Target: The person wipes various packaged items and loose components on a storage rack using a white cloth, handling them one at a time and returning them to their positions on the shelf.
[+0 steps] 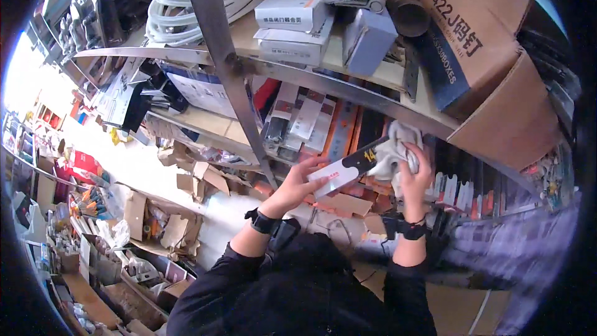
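My left hand [296, 182] grips the near end of a long, narrow black-and-white cardboard box [336, 176], with the thumb across its top face. In my right hand [415, 172] is a crumpled whitish cloth [396, 147], which lies against the box's far end and covers it. The box is tilted in front of a lower shelf. Behind it on that shelf lie more long boxes, white-and-grey ones [305, 119] and orange ones [343, 123].
Above my hands runs a metal shelf edge [336, 86], joined to a slanting upright [224, 46]. An open carton [471, 32] overhangs at upper right. White coiled tubing [175, 9] and small white boxes [291, 14] sit on the upper shelf. Blurred purple plaid fabric [513, 247] is at right.
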A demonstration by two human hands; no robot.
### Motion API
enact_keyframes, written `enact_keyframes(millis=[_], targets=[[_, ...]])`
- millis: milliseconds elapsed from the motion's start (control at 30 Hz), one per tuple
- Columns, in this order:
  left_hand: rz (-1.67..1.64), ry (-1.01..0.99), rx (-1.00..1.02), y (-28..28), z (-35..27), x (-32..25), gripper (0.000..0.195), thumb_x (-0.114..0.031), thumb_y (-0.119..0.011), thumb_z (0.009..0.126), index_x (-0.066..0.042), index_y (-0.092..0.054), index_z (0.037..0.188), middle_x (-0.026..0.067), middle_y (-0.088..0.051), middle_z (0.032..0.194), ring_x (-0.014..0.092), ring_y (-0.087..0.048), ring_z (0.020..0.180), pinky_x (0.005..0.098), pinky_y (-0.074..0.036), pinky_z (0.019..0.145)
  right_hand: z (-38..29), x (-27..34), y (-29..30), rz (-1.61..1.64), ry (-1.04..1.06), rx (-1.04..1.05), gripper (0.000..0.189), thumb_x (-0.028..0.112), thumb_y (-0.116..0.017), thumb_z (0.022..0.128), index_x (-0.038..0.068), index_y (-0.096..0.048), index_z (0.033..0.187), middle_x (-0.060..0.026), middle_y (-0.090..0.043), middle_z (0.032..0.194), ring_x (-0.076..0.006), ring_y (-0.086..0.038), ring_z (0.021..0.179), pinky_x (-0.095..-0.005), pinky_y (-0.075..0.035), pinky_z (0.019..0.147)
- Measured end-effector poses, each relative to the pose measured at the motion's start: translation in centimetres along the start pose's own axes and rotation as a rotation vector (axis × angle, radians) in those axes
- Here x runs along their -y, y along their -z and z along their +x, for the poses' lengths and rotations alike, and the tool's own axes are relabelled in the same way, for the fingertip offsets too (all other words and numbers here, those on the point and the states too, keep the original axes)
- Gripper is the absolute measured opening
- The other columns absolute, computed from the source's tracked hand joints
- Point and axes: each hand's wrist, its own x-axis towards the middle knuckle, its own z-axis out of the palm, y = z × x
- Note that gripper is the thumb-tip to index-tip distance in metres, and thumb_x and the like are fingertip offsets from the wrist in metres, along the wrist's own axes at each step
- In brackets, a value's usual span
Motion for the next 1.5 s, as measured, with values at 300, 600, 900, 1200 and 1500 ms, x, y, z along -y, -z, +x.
enact_keyframes(millis=[300, 600, 900, 1200, 1500], targets=[[-0.227, 0.030, 0.002, -0.1, 1.1, 2.1, 0.037, -0.009, -0.053, 0.077, 0.001, -0.044, 0.111, 0.0083, -0.052, 0.103, 0.014, -0.054, 0.085, 0.0267, -0.045, 0.075, -2.1, 8.4, -6.2, -0.258, 0.231, 0.300, 0.037, 0.010, -0.067, 0.050, 0.014, -0.062, 0.086, -0.0102, -0.048, 0.094, -0.0290, -0.045, 0.092, -0.0389, -0.034, 0.079], [-0.343, 0.043, 0.052, -0.3, 0.0, 1.6, 0.037, -0.006, -0.049, 0.083, 0.002, -0.040, 0.117, 0.0099, -0.053, 0.103, 0.015, -0.054, 0.088, 0.0296, -0.045, 0.077, 2.8, 1.3, -1.8, -0.413, 0.030, 0.031, 0.029, 0.003, -0.063, 0.058, 0.014, -0.062, 0.085, -0.0130, -0.054, 0.089, -0.0313, -0.052, 0.084, -0.0374, -0.043, 0.071], [-0.079, -0.095, 0.070, 0.9, -0.3, 2.7, 0.036, 0.003, -0.056, 0.073, 0.004, -0.049, 0.108, 0.0052, -0.058, 0.093, 0.010, -0.054, 0.080, 0.0241, -0.044, 0.068, -2.4, 8.2, -4.5, -0.194, 0.234, 0.358, 0.021, 0.009, -0.065, 0.053, 0.014, -0.065, 0.074, -0.0106, -0.050, 0.095, -0.0295, -0.047, 0.089, -0.0393, -0.036, 0.077], [0.001, -0.029, 0.011, 0.2, 0.0, 2.7, 0.051, 0.007, -0.050, 0.069, 0.007, -0.037, 0.119, 0.0169, -0.054, 0.103, 0.020, -0.057, 0.086, 0.0305, -0.046, 0.074, 2.3, 2.9, -1.3, -0.278, -0.059, 0.230, 0.029, 0.003, -0.063, 0.054, 0.011, -0.063, 0.082, -0.0146, -0.049, 0.099, -0.0334, -0.046, 0.094, -0.0376, -0.039, 0.081], [0.025, -0.021, -0.037, 0.7, -0.5, 2.3, 0.048, 0.002, -0.045, 0.072, 0.005, -0.036, 0.120, 0.0117, -0.054, 0.101, 0.017, -0.056, 0.087, 0.0277, -0.046, 0.075, -1.8, 6.0, -3.0, -0.354, 0.143, 0.369, 0.041, 0.025, -0.067, 0.056, 0.025, -0.060, 0.096, -0.0119, -0.042, 0.106, -0.0325, -0.036, 0.105, -0.0486, -0.026, 0.086]])
